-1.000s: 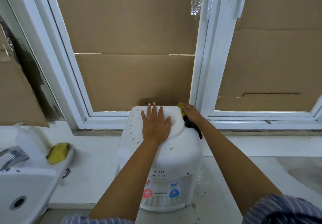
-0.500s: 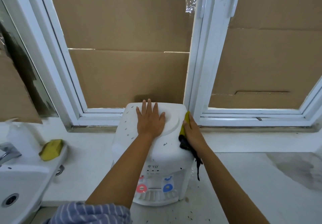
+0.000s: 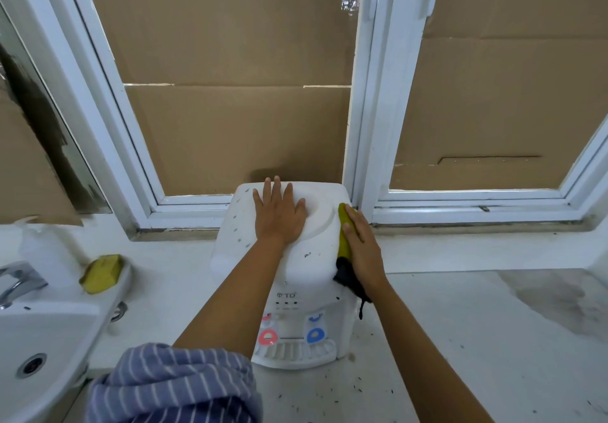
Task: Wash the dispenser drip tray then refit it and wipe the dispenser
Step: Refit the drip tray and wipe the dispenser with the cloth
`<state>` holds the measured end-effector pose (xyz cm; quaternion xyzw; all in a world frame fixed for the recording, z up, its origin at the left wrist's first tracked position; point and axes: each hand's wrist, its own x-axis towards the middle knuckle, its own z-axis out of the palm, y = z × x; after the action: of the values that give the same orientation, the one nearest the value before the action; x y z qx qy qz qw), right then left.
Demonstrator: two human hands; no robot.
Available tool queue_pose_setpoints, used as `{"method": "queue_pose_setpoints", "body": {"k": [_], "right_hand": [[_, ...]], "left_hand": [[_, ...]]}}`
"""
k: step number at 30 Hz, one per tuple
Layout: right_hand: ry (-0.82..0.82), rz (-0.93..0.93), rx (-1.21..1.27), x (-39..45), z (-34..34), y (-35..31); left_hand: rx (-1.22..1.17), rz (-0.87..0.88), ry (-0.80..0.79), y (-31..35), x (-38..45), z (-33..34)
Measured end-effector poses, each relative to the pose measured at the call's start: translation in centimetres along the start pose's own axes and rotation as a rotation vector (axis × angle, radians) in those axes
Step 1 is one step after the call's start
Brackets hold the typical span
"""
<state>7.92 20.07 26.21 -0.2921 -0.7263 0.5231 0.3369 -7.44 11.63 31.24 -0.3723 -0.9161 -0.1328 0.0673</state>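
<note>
A white countertop water dispenser (image 3: 309, 258) stands against the window sill, with a red and a blue tap on its front. Its white slotted drip tray (image 3: 294, 353) sits fitted at the base below the taps. My left hand (image 3: 279, 215) lies flat, fingers spread, on the dispenser's top. My right hand (image 3: 362, 248) presses a yellow and black cloth (image 3: 343, 235) against the dispenser's upper right side; a black end of the cloth hangs below my wrist.
A white sink (image 3: 39, 357) with a chrome tap (image 3: 16, 281) is at the left. A yellow sponge (image 3: 102, 273) rests on its rim beside a white bottle (image 3: 42, 251). The white counter (image 3: 477, 340) at the right is speckled and stained. Cardboard-covered windows (image 3: 237, 93) stand behind.
My right hand has slid the cloth from the top back corner of the dispenser down and forward along its right side. My left hand stays flat on top.
</note>
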Motion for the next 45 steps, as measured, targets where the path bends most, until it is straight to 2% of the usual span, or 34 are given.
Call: {"method": "queue_pose_setpoints", "body": {"k": [4, 8, 16, 21, 28, 31, 35, 39, 42, 45], "right_hand": [[0.213, 0.031, 0.316, -2.4, 1.6, 1.5], [0.408, 0.156, 0.543, -5.1, 3.6, 2.3], [0.819, 0.123, 0.534, -5.6, 8.0, 2.5], [0.946, 0.076, 0.471, -6.5, 11.2, 1.4], [1.023, 0.012, 0.26, -8.4, 17.3, -0.7], [1.046, -0.037, 0.127, -8.9, 19.8, -1.6], [0.968, -0.089, -0.117, -10.1, 22.2, -2.1], [0.967, -0.137, -0.247, -9.6, 20.2, -1.5], [1.008, -0.1, -0.222, -7.6, 16.5, -1.7], [0.952, -0.065, -0.239, -6.2, 13.3, -1.8]], "left_hand": [[-0.014, 0.004, 0.0, 0.0, -0.2, -0.1], [-0.025, 0.009, 0.013, 0.0, -0.1, -0.1], [-0.04, 0.049, 0.013, -0.2, -0.1, -0.1], [-0.045, 0.138, -0.041, -0.6, 0.0, -0.5], [-0.156, 0.343, -0.206, -3.8, 1.2, -1.6], [-0.041, 0.412, -0.21, -6.3, 2.5, -1.6], [0.019, 0.586, -0.134, -7.2, 3.0, -0.8], [-0.015, 0.561, -0.143, -7.4, 2.9, -0.7], [-0.026, 0.555, -0.152, -7.5, 3.0, -0.7], [-0.036, 0.556, -0.156, -7.4, 3.0, -0.9]]}}
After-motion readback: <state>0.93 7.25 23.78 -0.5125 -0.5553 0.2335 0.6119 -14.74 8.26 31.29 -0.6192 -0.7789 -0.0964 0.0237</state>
